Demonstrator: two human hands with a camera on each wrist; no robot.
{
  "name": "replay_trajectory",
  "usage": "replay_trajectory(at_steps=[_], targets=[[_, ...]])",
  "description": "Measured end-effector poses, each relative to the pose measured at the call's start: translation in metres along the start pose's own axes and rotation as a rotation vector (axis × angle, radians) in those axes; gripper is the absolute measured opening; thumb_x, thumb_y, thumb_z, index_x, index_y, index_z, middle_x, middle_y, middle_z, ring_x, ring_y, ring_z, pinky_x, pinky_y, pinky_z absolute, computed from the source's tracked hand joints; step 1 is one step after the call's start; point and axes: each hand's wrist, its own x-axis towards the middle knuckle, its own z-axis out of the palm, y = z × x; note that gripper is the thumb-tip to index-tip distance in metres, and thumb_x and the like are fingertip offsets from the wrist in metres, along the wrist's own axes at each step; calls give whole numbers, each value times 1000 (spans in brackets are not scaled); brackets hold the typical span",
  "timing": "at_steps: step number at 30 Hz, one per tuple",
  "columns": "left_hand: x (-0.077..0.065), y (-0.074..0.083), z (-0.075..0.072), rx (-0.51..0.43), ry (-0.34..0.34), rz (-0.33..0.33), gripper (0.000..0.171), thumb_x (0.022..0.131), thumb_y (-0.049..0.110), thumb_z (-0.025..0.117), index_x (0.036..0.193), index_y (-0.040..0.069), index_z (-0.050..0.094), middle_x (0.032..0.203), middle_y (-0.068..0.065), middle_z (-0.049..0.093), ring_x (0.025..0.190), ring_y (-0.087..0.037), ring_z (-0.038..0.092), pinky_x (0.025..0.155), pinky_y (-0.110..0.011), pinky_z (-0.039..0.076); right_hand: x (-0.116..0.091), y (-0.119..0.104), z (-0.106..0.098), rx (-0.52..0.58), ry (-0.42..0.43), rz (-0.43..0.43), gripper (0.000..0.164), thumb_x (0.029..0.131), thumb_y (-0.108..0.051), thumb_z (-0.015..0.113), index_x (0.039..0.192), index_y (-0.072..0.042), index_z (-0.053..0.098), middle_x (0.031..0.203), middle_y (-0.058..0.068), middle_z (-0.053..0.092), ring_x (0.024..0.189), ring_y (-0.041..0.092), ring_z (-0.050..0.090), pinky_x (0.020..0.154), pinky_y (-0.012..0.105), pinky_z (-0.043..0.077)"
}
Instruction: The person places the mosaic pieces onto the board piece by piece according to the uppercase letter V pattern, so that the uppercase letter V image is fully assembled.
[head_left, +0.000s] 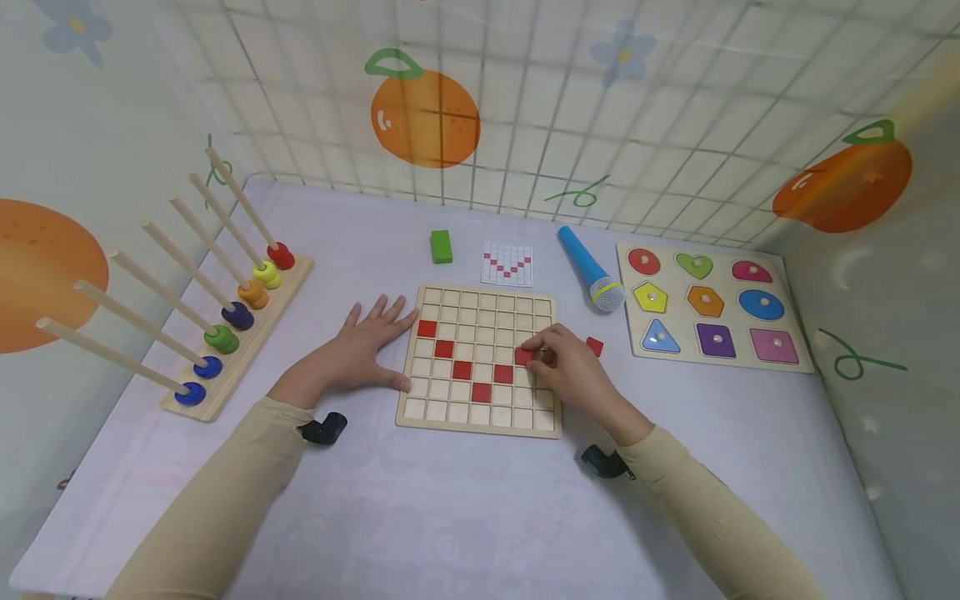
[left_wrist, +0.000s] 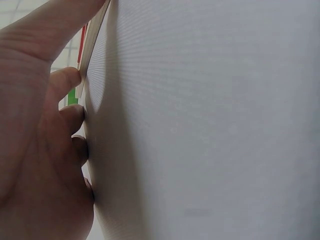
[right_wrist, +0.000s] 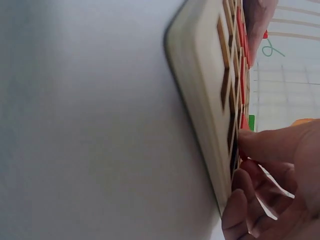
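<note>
A square wooden grid board [head_left: 480,421] lies on the table, with several red tiles [head_left: 462,370] set in its cells along a V-shaped line. Thumb and fingertips of my right hand [head_left: 573,373] pinch a red square tile [head_left: 523,357] at a cell near the board's right side. In the right wrist view, the fingers partly hide this tile. My left hand [head_left: 358,350] rests spread on the table, its thumb and a fingertip touching the board's left edge. Another red tile [head_left: 595,346] lies just beyond the right hand. A pattern card [head_left: 507,265] showing a red V lies behind the board.
At the left stands a pegged bead rack [head_left: 255,333] with tall upright rods. Behind the board are a green block [head_left: 441,247] and a blue toy microphone [head_left: 588,265]. A shape puzzle board [head_left: 716,358] lies at the right. Wire mesh and printed cloth back the table.
</note>
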Motion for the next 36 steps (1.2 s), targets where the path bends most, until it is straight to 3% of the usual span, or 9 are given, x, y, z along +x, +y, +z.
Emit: replay_trajectory(at_steps=[19, 36], targets=[[0, 2, -1, 6, -5, -4, 121, 72, 63, 84, 164, 22, 19, 171, -7, 1, 156, -30, -12, 122, -54, -14, 0, -2, -1, -45, -17, -13, 27, 92, -15, 77, 119, -15, 76, 111, 2, 60, 91, 19, 55, 74, 31, 51], [-1, 2, -2, 5, 2, 7, 122, 71, 62, 85, 164, 19, 20, 171, -10, 3, 156, -33, -10, 122, -56, -13, -1, 0, -2, 0, -20, -6, 32, 92, -13, 75, 124, -15, 73, 106, 4, 60, 88, 19, 54, 73, 31, 49]])
